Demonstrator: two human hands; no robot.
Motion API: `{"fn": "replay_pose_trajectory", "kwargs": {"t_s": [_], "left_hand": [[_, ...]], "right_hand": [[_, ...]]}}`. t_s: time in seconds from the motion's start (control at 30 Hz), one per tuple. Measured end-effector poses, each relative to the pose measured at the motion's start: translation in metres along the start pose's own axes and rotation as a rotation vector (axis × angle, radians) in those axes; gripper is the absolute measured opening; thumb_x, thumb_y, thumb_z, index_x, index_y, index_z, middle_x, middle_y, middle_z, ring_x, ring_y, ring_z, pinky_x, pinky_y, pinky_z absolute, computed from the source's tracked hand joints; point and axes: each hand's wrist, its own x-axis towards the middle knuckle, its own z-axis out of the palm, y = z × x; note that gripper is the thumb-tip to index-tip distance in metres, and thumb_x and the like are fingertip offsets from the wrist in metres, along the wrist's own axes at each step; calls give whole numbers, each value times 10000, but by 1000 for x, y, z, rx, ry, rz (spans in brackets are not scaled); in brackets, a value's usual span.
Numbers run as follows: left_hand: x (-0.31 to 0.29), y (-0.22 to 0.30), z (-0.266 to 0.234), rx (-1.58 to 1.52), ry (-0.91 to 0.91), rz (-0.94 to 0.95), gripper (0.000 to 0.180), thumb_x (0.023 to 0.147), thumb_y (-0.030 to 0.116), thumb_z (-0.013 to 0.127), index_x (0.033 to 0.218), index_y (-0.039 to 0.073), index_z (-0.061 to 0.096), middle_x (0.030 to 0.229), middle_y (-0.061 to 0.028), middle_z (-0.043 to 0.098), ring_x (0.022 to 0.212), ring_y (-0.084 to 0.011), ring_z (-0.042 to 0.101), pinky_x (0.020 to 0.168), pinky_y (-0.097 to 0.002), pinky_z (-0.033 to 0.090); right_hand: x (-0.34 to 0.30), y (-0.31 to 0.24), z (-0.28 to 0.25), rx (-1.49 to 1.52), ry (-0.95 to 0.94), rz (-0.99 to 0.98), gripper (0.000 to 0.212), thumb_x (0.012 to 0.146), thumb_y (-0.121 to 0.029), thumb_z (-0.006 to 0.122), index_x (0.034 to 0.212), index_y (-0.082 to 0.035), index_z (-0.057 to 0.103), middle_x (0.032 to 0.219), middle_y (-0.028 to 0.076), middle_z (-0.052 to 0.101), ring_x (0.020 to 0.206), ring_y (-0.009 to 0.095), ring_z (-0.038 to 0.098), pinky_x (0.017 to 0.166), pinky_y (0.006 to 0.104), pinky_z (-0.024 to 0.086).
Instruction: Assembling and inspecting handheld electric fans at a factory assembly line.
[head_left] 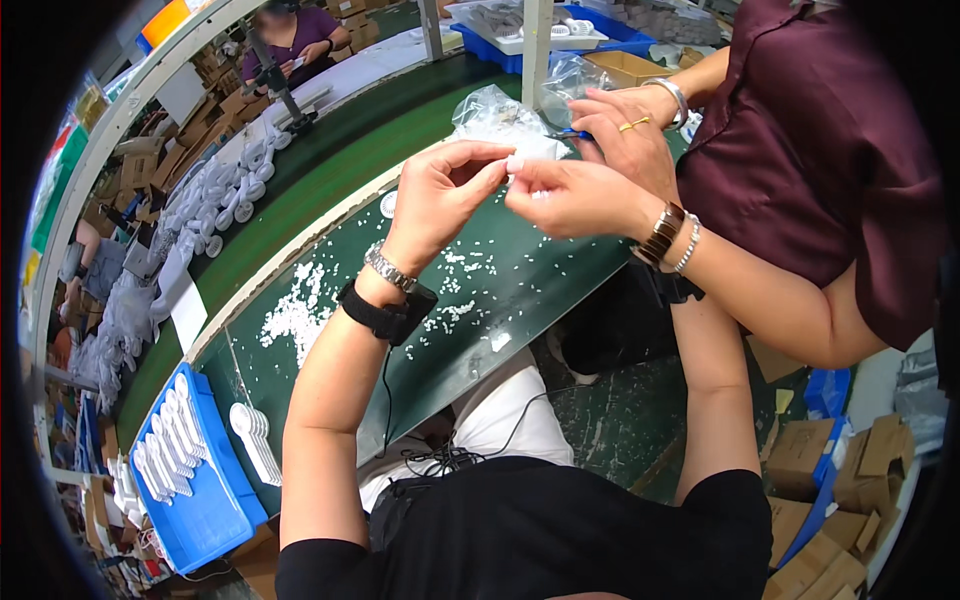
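My left hand (438,195), with a metal watch and a black strap at the wrist, pinches a small white plastic piece (514,166) between thumb and fingers. A co-worker's hand (578,198) with a brown bracelet reaches in from the right and touches the same piece. My right hand (640,150), wearing a gold ring, lies beyond that co-worker's forearm, which hides my wrist. Its fingers are curled round a small blue-handled hand tool (572,134) with a dark tip. The co-worker's other hand (648,98), with a silver bangle, rests against my right hand.
Many tiny white parts (300,318) lie scattered over the green table (400,385). Clear plastic bags (492,112) sit at its far side. A blue tray (205,525) of white handles stands at lower left, beside a green belt (330,125). Cardboard boxes (800,450) are at right.
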Motion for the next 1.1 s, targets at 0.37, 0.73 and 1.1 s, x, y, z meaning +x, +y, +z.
{"fn": "replay_pose_trajectory", "kwargs": {"t_s": [0.37, 0.73, 1.1], "left_hand": [[-61, -3, -22, -253, 197, -297, 212, 965, 67, 707, 1144, -47, 693, 1028, -134, 754, 868, -144, 712, 789, -261, 578], [-91, -9, -23, -19, 121, -432, 203, 947, 46, 695, 1118, -63, 705, 970, -113, 761, 835, -126, 715, 764, -256, 593], [-100, -13, -20, -154, 118, -514, 210, 943, 34, 684, 1126, -67, 705, 962, -111, 759, 859, -138, 724, 772, -260, 603]], "right_hand": [[58, -68, -86, 3082, 429, 1879, 170, 1080, -195, 537, 1181, -63, 569, 1079, 62, 662, 920, 138, 645, 809, 288, 551], [82, -72, -104, 2995, -31, 1679, 284, 1089, -228, 527, 1290, -31, 571, 1072, 53, 683, 930, 104, 639, 853, 259, 519], [67, -72, -129, 3259, -20, 1615, 338, 1073, -263, 558, 1318, -33, 600, 1025, 27, 650, 925, 82, 607, 818, 259, 507]]}}
